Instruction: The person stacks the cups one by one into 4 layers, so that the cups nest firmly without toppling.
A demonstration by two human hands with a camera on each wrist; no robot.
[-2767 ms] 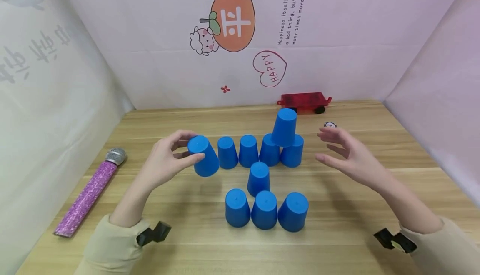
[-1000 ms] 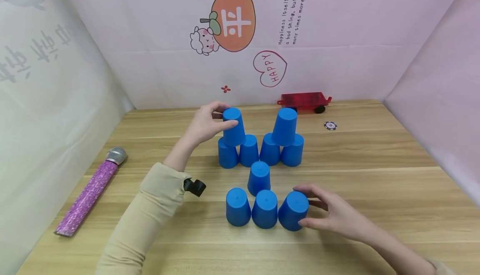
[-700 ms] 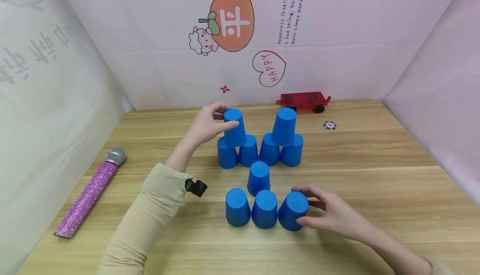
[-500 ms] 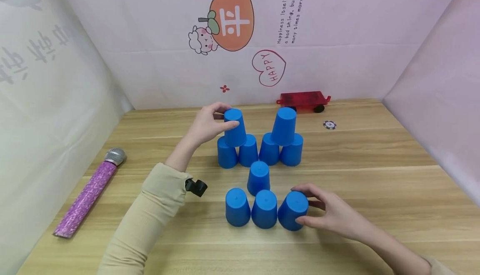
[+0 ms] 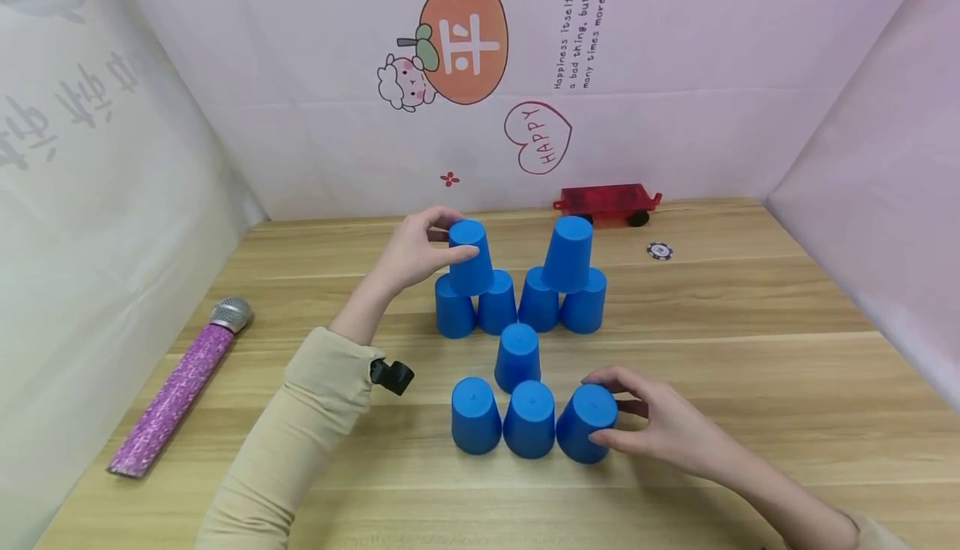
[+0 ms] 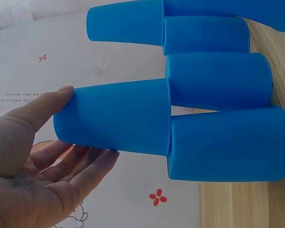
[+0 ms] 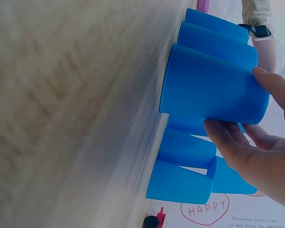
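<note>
The upper cup (image 5: 474,275) is in the left hand (image 5: 416,252), whose thumb and fingers pinch it near its top; its rim sits across the left lower cup (image 5: 454,310) and the right lower cup (image 5: 497,305), just below that hand. The right hand (image 5: 660,427) grips the end cup (image 5: 582,417) by its sides, on the surface (image 5: 750,367). Judging by how things lie, the stacking is partly done: two small piles of three are formed, the left one with the hand on its top cup, while four cups stand singly on the surface, not stacked. Both held cups are upside down, closed base up and open rim down, with their long axis roughly upright. To the right of the left hand, the second top cup (image 5: 567,257) spans another pair of cups (image 5: 538,304). Between the hands stands a lone cup (image 5: 517,360); left of the right hand, the middle cup (image 5: 528,423) and far-left cup (image 5: 476,418) line up beside the end cup. Farther out, a pink microphone (image 5: 180,392) lies left of the left hand, and a poker chip (image 5: 660,251) and red cart (image 5: 607,202) are beyond the right hand.
</note>
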